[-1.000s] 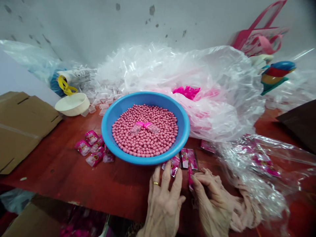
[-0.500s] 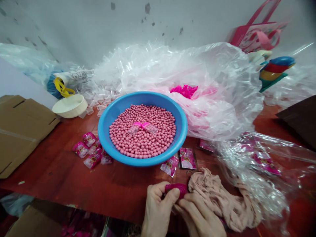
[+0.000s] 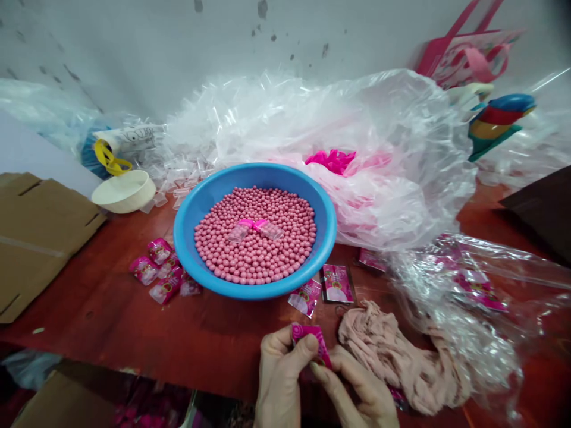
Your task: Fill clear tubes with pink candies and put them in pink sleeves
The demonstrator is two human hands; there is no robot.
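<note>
The left hand's fingers pinch a pink printed sachet between thumb and forefinger; the fingers of the right hand are closed on its lower edge. The sachet is held in front of the person, above the near edge of the red-brown desk. Just right of the hands lies a crumpled beige cloth. Beyond them, two flat sachets lie by the rim of a blue basin filled with pink beads, two pink-topped clear pouches resting on these. Left of the basin sits a cluster of filled sachets; farther back, a white bowl.
</note>
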